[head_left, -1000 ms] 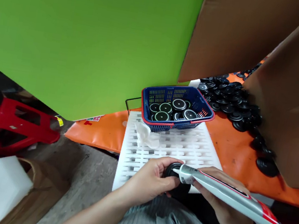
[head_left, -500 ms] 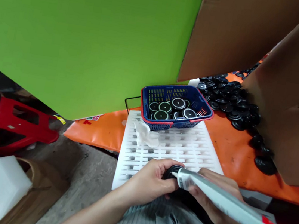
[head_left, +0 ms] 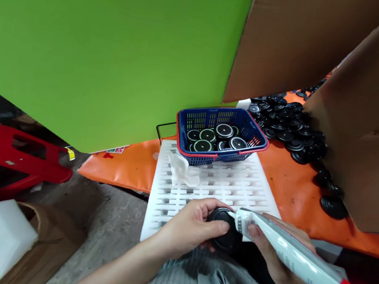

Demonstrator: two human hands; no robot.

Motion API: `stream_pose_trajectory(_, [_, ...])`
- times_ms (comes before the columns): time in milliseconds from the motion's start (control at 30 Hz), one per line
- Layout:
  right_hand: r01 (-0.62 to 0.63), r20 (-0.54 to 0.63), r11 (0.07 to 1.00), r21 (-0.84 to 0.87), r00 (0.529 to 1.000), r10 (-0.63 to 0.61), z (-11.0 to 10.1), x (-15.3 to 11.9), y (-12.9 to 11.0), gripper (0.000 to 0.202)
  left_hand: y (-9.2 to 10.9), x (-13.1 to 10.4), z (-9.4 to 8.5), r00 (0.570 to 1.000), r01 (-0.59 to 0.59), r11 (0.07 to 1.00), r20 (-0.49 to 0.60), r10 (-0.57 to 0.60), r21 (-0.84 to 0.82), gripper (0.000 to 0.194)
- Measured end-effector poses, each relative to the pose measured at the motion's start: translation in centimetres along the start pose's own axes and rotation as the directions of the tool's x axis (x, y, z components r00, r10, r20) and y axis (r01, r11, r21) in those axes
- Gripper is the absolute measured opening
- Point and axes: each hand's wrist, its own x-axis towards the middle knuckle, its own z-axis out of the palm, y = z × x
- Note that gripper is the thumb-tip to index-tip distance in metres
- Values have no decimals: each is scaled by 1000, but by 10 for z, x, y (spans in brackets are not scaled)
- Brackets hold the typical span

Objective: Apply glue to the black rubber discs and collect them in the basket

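Observation:
My left hand point(head_left: 194, 224) grips a round black disc-shaped part point(head_left: 226, 241) by its edge, thumb on its face, just above my lap. Wrapped around a white squeeze tube point(head_left: 287, 253) with a red mark near its far end, my right hand point(head_left: 277, 242) holds it slanted. The tube's narrow nozzle points left and meets the upper rim of the black disc; I cannot make out whether anything comes from it. Beyond my hands, a blue basket point(head_left: 215, 158) with a red rim holds several black discs point(head_left: 203, 145) with pale rings.
The basket stands on a white slotted plastic surface point(head_left: 233, 182) beside a crumpled white tissue point(head_left: 184, 172). A heap of black discs point(head_left: 286, 121) lies on an orange sheet point(head_left: 277, 175). Brown cardboard point(head_left: 376, 143) and a green panel point(head_left: 110, 52) rise around. A red stool point(head_left: 25, 154) is left.
The black disc has turned so that more of its face shows. The tube's nozzle has shifted slightly right, toward the disc's upper rim.

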Motion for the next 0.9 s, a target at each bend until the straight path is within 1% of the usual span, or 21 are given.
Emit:
stream_pose_trajectory(167, [107,-51,994,-38,993,-109,2,-2,0,16,-2,1,0,1000,-3,1000,1,3,-8,36])
stream_pose_trajectory(333, [221,-128,967,-123,963,-237,4,0,-4,16,-1,0,2,1000,-2,1000,-6,2,-31,33])
stream_pose_trajectory(400, [237,-144,959,-157,955,-259,5,1,-5,16,-1,0,4,1000,-22,998,2,22,-52,31])
stream_pose_trajectory(500, [261,-153,947,-189,944,-291,5,0,-5,16,1,0,6,999,-29,998,-17,28,-59,29])
stream_pose_trajectory(600, [285,-155,937,-202,935,-318,4,-3,-4,17,3,0,7,1000,-4,999,-29,3,-32,28])
stream_pose_trajectory(733, [300,-143,933,-200,933,-330,6,-5,-5,18,5,-1,7,999,50,999,7,-50,-13,33])
stream_pose_trajectory(833, [303,-150,927,-223,929,-339,9,-4,-7,18,3,-1,7,1000,24,999,5,-24,-33,27])
stream_pose_trajectory(900, [320,-179,915,-244,913,-367,10,-3,-8,18,1,-1,7,1000,-2,999,-1,2,-51,25])
